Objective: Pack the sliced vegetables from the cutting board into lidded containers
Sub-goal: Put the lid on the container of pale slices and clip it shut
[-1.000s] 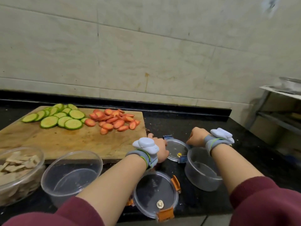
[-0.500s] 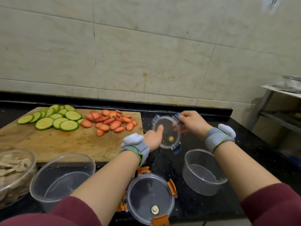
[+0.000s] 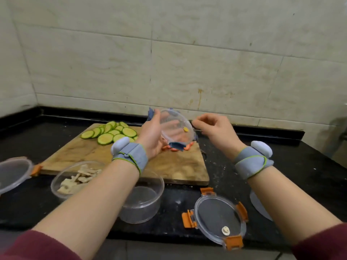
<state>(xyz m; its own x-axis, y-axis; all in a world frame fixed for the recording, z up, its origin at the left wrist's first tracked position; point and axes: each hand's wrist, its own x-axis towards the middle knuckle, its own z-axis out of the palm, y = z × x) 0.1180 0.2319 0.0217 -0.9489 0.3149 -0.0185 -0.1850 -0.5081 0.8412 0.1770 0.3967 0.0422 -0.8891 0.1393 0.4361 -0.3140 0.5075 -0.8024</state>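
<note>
Blue-clipped lid (image 3: 180, 121) held tilted over cutting board (image 3: 90, 154), gripped by left hand (image 3: 150, 136). Right hand (image 3: 216, 128) at its 3 o'clock rim, fingers curled; contact cannot be told.

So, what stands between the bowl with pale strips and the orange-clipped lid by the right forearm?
An empty clear container, partly behind the left forearm, stands between bowl and lid, as the head view shows.
</note>
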